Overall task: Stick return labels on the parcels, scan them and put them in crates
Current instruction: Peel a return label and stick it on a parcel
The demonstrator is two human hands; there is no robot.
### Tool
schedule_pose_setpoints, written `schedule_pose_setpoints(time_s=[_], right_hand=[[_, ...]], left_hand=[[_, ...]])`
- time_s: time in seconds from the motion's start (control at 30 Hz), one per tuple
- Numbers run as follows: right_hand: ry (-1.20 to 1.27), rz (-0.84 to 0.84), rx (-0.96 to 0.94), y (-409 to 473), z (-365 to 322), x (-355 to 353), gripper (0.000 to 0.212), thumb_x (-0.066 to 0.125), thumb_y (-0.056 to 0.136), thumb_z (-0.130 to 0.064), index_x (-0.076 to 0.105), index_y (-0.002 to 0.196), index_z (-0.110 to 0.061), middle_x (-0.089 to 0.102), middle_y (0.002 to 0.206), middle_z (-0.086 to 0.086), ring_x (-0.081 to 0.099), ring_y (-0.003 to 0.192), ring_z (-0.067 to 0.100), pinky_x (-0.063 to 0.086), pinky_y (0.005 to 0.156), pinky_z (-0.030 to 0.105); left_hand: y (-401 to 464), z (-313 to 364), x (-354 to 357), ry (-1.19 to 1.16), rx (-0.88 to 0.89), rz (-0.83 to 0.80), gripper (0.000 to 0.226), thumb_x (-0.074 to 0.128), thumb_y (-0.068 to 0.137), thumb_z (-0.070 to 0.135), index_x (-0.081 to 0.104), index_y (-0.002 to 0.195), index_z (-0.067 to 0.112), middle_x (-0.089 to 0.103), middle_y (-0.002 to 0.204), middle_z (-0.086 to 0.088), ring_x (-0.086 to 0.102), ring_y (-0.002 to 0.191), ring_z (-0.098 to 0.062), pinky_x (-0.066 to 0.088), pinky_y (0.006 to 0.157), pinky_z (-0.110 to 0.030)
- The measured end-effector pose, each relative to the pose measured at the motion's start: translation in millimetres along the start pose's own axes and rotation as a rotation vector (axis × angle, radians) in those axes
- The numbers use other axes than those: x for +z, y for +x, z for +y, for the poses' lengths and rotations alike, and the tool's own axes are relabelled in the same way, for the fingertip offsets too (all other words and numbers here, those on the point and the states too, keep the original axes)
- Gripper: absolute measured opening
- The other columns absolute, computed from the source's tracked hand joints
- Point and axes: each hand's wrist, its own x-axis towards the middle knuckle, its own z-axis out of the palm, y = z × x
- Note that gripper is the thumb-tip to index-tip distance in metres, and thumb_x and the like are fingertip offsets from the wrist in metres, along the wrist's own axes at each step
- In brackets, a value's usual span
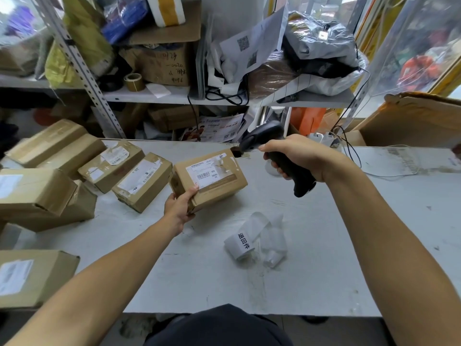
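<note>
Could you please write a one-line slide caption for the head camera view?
Left hand tilts a labelled cardboard parcel while the right hand aims a black barcode scanner at it.

Both bare forearms are extended forward. The left hand [180, 205] is held palm-in with thumb on top, fingers curled around a near corner. The right hand [296, 156] is raised farther right, fingers wrapped tightly, wrist bent.
</note>
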Motion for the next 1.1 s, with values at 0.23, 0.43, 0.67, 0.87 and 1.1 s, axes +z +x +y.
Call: schedule_pose_setpoints(time_s=[0.23, 0.43, 0.67, 0.87, 1.1], right_hand=[[-0.109, 0.215, 0.209, 36, 117, 8, 0.034, 0.065, 0.093, -0.038, 0.065, 0.100, -0.005, 0.067, 0.091, 0.013, 0.061, 0.076, 0.023, 0.050, 0.072, 0.035], [-0.069, 0.350, 0.459, 32, 225, 24, 0.044, 0.060, 0.092, -0.048, 0.066, 0.105, -0.007, 0.067, 0.099, 0.011, 0.064, 0.088, 0.026, 0.047, 0.072, 0.034], [-0.083, 0.401, 0.558, 28, 254, 46, 0.060, 0.067, 0.088, -0.049, 0.053, 0.127, -0.005, 0.056, 0.127, 0.013, 0.058, 0.105, 0.028, 0.047, 0.086, 0.037], [-0.238, 0.898, 0.163, 15, 246, 91, 0.073, 0.074, 0.084, -0.032, 0.038, 0.145, -0.014, 0.031, 0.140, 0.010, 0.030, 0.122, 0.025, 0.026, 0.106, 0.041], [0.077, 0.360, 0.038, 21, 230, 131, 0.008, 0.064, 0.095, -0.021, 0.069, 0.101, -0.021, 0.068, 0.094, 0.000, 0.060, 0.079, 0.005, 0.047, 0.071, 0.013]], left_hand=[[1, -16, -9, 0.436, 0.095, 0.173, 0.073, 0.062, 0.091, 0.060, 0.048, 0.144, 0.013, 0.054, 0.138, -0.007, 0.053, 0.119, -0.027, 0.045, 0.102, -0.040], [-62, -85, -6, 0.941, 0.760, 0.009, 0.056, 0.079, 0.076, 0.057, 0.054, 0.108, 0.019, 0.052, 0.107, 0.003, 0.051, 0.099, -0.017, 0.045, 0.080, -0.028], [-62, -117, 45, 1.260, 0.721, -0.370, 0.103, 0.081, 0.074, 0.047, 0.026, 0.159, 0.024, 0.036, 0.158, 0.001, 0.032, 0.143, -0.022, 0.034, 0.114, -0.034], [-49, -108, 45, 1.409, 0.678, -0.415, 0.072, 0.073, 0.081, 0.054, 0.050, 0.144, 0.028, 0.061, 0.129, 0.005, 0.052, 0.118, -0.021, 0.047, 0.093, -0.034], [-54, -99, 38, 1.150, 0.631, -0.478, 0.067, 0.084, 0.077, 0.039, 0.062, 0.136, 0.017, 0.065, 0.130, 0.001, 0.058, 0.119, -0.015, 0.041, 0.098, -0.020]])
